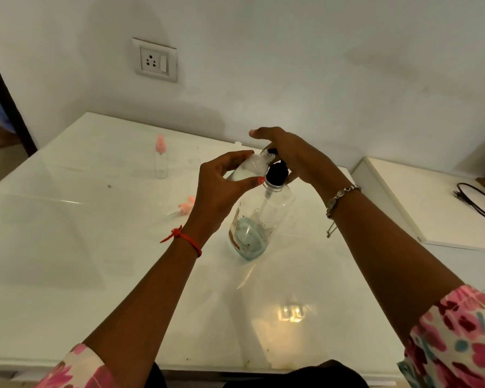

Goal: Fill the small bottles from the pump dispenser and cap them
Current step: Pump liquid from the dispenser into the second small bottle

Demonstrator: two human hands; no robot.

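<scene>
A large clear pump dispenser [259,219] with a black pump head stands on the white table [95,261], with a little bluish liquid at its bottom. My right hand [289,155] lies on top of the black pump head, fingers stretched forward. My left hand [224,180] grips a small clear bottle [252,166], tilted with its open neck at the pump's nozzle. Another small clear bottle with a pink spray cap [161,161] stands upright at the back left. A loose pink spray cap [186,206] lies on the table left of my left wrist.
A wall with a power socket [155,60] rises behind the table. At the right a lower white surface [420,200] carries a black cable [476,200]. A doorway opens at the far left.
</scene>
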